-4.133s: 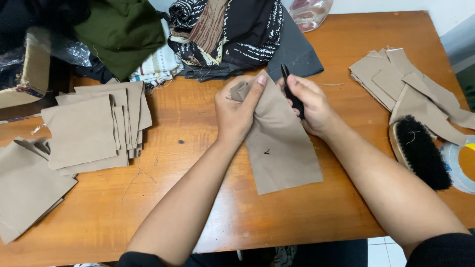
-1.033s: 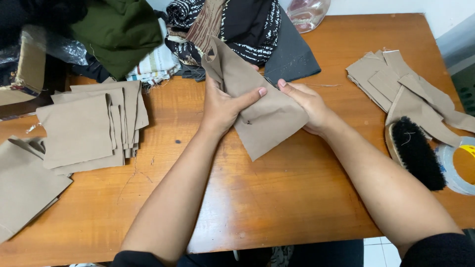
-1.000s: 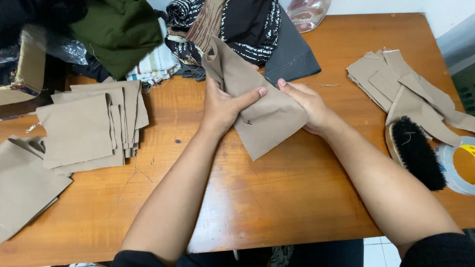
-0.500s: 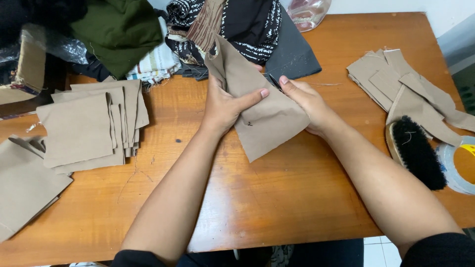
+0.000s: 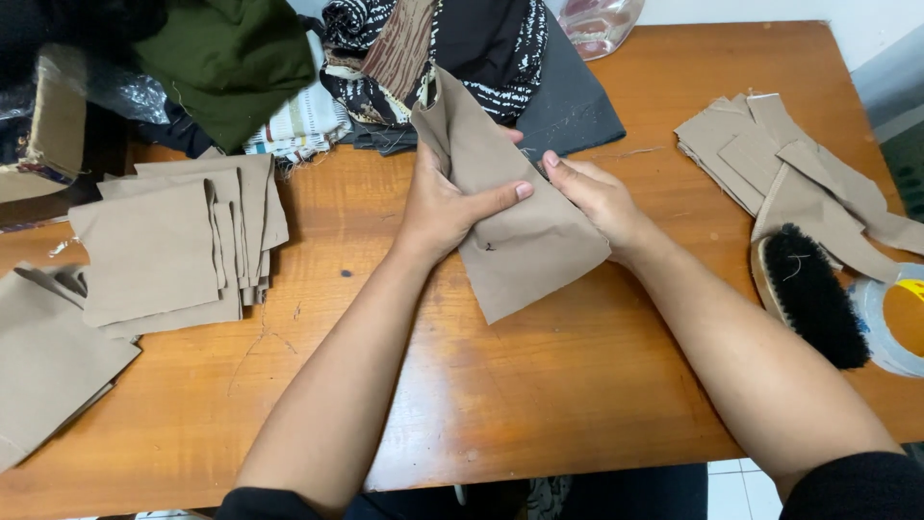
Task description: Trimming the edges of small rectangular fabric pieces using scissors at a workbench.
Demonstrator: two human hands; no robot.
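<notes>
A tan fabric piece (image 5: 525,226) is held up near the middle of the counter (image 5: 577,385), its lower corner resting on the wood and its upper end lifted toward the heap of dark and patterned cloth (image 5: 452,48) at the far edge. The left hand (image 5: 438,207) grips the piece along its left side, thumb stretched flat across the front and fingers curled behind. The right hand (image 5: 597,193) lies against the right edge, fingers tucked at or under the fabric; it appears to be grasping the piece, though its fingertips are partly hidden. Both forearms reach in from the near edge and converge on it, wrists low. As for progress, a stack of similar tan pieces (image 5: 178,246) lies flat to the left, which looks like handled work, while a looser pile of tan pieces (image 5: 770,159) sits to the right by a black brush (image 5: 813,294), seemingly yet to be handled.
</notes>
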